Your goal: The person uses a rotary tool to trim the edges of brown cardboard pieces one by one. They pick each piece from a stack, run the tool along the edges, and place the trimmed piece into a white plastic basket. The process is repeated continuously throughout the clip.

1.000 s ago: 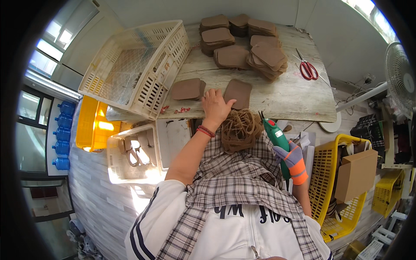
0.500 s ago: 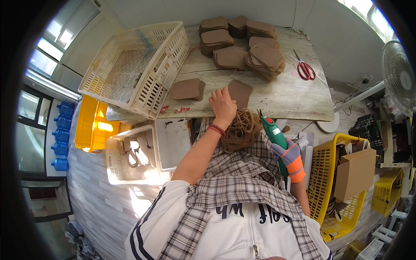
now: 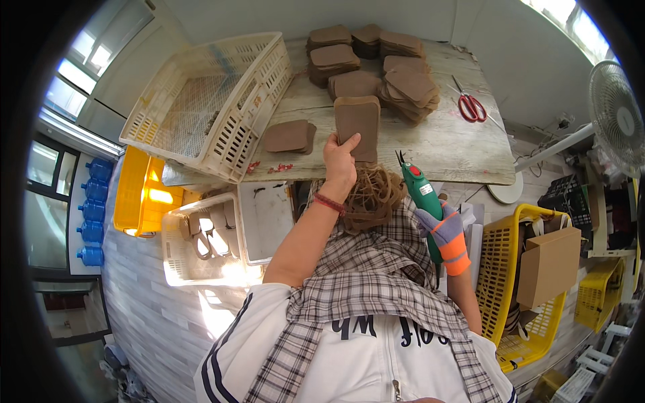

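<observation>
My bare left hand (image 3: 341, 161) grips a flat brown piece with rounded corners (image 3: 357, 124), held up over the table's near edge with the thumb on its face. In my gloved right hand (image 3: 445, 232) is a green electric cutter (image 3: 421, 190) with a red button, its dark pointed tips aimed up and away from me. A tangle of thin brown strips (image 3: 373, 195) rests on the plaid apron in my lap. Just left of the held piece, a small pile of brown pieces (image 3: 287, 136) lies on the table (image 3: 463, 158).
Several stacks of brown pieces (image 3: 336, 57) stand at the back. Red-handled scissors (image 3: 471, 107) lie at the right. A white crate (image 3: 248, 114) sits on the table's left end. Yellow baskets (image 3: 500, 269) flank me, and a fan (image 3: 615, 121) stands at far right.
My left hand has lifted the brown piece off the table and tipped it upright. My right hand, holding the cutter, has shifted slightly up and left.
</observation>
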A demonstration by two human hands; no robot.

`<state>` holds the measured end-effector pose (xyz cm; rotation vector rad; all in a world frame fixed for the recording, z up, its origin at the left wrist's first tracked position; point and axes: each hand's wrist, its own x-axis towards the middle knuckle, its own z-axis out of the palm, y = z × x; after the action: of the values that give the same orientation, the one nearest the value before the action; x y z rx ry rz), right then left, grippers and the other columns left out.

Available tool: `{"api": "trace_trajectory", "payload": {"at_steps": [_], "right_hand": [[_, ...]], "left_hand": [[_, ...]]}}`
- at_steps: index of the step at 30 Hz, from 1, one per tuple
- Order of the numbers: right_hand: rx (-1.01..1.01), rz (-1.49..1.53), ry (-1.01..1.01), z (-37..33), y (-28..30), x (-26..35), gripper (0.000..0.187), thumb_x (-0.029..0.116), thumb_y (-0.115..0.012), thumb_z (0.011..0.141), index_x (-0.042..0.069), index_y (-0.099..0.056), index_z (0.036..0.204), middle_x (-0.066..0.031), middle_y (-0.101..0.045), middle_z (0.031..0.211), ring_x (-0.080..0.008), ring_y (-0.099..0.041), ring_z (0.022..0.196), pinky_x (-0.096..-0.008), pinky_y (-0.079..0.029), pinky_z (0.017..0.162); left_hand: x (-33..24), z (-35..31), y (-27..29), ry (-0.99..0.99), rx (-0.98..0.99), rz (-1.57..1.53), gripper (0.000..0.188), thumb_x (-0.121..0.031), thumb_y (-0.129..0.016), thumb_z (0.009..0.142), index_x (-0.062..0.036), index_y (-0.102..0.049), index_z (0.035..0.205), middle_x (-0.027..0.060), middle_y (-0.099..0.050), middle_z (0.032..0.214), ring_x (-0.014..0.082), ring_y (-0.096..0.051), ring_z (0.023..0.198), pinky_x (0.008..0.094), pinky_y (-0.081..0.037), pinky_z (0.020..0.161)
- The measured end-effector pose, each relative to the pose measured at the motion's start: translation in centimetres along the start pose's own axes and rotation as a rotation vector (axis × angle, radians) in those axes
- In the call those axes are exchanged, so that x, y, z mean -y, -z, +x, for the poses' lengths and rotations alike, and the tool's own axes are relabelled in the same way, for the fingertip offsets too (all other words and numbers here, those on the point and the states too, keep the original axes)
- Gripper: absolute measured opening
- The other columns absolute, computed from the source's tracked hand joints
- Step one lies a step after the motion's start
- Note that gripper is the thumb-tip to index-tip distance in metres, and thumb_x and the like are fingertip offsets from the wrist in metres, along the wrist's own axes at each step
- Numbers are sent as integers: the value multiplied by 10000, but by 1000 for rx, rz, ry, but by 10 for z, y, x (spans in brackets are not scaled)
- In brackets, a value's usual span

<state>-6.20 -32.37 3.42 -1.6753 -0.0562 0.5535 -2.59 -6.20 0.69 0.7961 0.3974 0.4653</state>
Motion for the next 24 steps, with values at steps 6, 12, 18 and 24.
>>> {"api": "trace_trajectory", "payload": {"at_steps": [6,12,18,24], "right_hand": [[-6,78,12,-4,-12,23,437,192,-744,779,-50,-532,1075,-50,-618,747,-87,-574,585,-216,-453,479],[-1,100,21,-6,-10,28,428,192,-748,773,-44,-534,1060,-47,-613,740,-92,-570,571,-221,-460,468],[7,111,21,-8,-9,36,375,189,-745,774,-24,-548,1011,-44,-616,727,-93,-568,552,-223,-461,465],[-6,97,20,-6,-5,36,341,185,-743,774,-11,-556,981,-41,-619,713,-92,-564,538,-221,-455,462]], "left_hand": [[-5,-22,-24,66,65,-352,300,11,-602,850,-49,-509,1129,78,-589,1125,231,-564,1050,381,-452,945],[0,-29,-37,112,74,-495,368,11,-597,853,-60,-492,1198,67,-571,1167,225,-544,1087,368,-443,963],[0,-39,-46,160,72,-490,355,24,-588,852,-62,-501,1184,75,-570,1173,233,-552,1080,373,-458,956],[8,-47,-44,174,119,-413,369,22,-565,867,-82,-489,1213,63,-560,1191,226,-537,1101,366,-445,966]]}}
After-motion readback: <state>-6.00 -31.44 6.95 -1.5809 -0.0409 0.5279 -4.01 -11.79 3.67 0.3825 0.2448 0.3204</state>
